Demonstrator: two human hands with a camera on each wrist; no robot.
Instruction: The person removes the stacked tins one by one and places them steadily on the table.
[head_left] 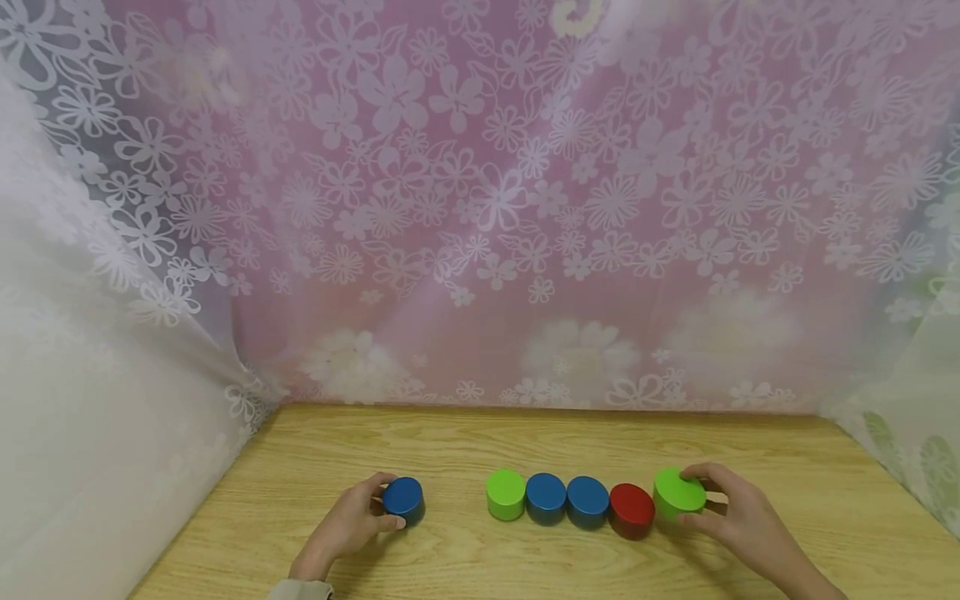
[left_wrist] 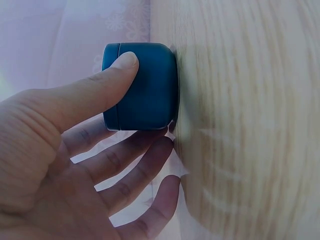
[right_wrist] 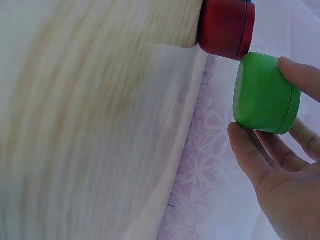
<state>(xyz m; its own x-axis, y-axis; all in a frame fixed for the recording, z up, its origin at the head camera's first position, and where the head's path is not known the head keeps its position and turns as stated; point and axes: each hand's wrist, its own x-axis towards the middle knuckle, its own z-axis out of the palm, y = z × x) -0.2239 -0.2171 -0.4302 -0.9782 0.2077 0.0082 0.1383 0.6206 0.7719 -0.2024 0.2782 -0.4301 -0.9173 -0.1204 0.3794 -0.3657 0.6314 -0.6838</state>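
Note:
My left hand point(head_left: 348, 518) pinches a blue round tin point(head_left: 405, 500) between thumb and fingers at the left of the table. In the left wrist view that lidded blue tin point(left_wrist: 150, 92) is at the wooden surface, the thumb lying across its side. On the right, my right hand point(head_left: 744, 518) grips a larger-looking light green tin point(head_left: 677, 493). The right wrist view shows this green tin point(right_wrist: 265, 95) tilted and off the tabletop, close beside a red tin point(head_left: 632, 511). Left of the red one stand two blue tins, one point(head_left: 587, 502) beside the other point(head_left: 545, 498), then another green tin point(head_left: 506, 494).
The wooden table point(head_left: 450, 433) has pale grain. Behind it hangs a pink flowered curtain point(head_left: 495, 250), its lower edge along the table's back. A whitish sheet point(head_left: 97, 375) hangs at the left, and similar cloth point(head_left: 915, 400) at the right.

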